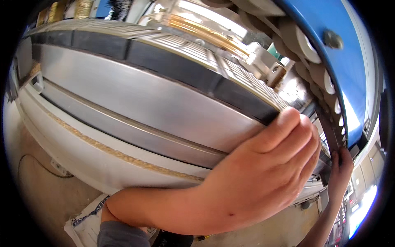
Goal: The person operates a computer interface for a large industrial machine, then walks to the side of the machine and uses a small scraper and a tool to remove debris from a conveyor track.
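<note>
Head view: left hand (pixel 263 173) curling fingers over black strip (pixel 173 66) end at 3 o'clock on machine bed (pixel 135 103). Right hand (pixel 339 168) pinching dark belt (pixel 329 119) at 4 o'clock beside rollers (pixel 306 45). Risk: fingertips getting nipped between belt and rollers; strip end slipping from grip.

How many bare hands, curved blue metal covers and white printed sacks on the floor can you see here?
Bare hands: 2 (left hand, right hand)
Curved blue metal covers: 1
White printed sacks on the floor: 1
Total: 4
</note>
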Motion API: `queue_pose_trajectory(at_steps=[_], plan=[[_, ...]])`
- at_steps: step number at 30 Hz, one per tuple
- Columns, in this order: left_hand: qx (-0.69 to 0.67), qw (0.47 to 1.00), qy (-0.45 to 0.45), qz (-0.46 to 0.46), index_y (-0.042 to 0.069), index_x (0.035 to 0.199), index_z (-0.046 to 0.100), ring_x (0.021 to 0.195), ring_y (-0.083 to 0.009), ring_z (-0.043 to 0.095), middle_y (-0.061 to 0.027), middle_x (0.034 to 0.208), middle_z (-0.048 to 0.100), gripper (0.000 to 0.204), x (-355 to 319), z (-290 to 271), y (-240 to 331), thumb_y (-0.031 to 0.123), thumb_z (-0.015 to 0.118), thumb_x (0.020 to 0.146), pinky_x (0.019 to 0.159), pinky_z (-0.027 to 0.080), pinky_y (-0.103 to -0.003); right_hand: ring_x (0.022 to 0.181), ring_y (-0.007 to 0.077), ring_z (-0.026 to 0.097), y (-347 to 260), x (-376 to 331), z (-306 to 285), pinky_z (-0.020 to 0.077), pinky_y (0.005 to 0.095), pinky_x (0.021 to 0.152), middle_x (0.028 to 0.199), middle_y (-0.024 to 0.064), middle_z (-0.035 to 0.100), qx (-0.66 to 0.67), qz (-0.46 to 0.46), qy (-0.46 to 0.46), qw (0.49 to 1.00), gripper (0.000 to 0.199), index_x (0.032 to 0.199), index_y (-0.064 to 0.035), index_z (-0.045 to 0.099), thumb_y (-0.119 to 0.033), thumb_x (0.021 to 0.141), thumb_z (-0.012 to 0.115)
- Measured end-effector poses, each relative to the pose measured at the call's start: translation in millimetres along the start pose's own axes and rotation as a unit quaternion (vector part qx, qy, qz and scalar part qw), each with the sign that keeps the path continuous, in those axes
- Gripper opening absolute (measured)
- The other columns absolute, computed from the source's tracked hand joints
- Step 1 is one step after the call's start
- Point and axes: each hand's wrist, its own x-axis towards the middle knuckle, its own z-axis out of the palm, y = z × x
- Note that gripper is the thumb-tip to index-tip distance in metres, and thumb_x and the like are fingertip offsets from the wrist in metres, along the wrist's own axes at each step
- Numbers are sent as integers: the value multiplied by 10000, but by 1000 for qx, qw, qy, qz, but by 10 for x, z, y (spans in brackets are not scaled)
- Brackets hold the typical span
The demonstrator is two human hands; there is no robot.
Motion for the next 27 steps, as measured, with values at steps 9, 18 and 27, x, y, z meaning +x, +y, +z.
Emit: queue_pose_trajectory(at_steps=[9,18,27], plan=[[-8,999,-50,12,-16,1096,698,1204,-291,536,-128,1171,656,414,-35,-295,-118,291,558,855,1188,239,-473,754,214,495,-167,19,-23,451,346,718,827,152,572,66,7,-23,998,84,958,55,570,-28,970,575],[-3,996,-77,51,-26,1054,742,1253,-315,510,-166,1231,633,447,-11,-244,-92,306,550,825,1188,236,-475,892,384,646,-172,-32,-107,499,443,807,972,225,667,-9,-65,-5,998,158,1065,52,642,1,920,604],[10,976,-216,13,57,653,494,1195,-320,542,-125,1282,648,209,189,-183,-59,141,657,752,1043,348,-513,852,401,619,-5,-130,4,481,497,742,861,184,641,-77,-48,35,995,126,988,-39,661,-56,874,609]])
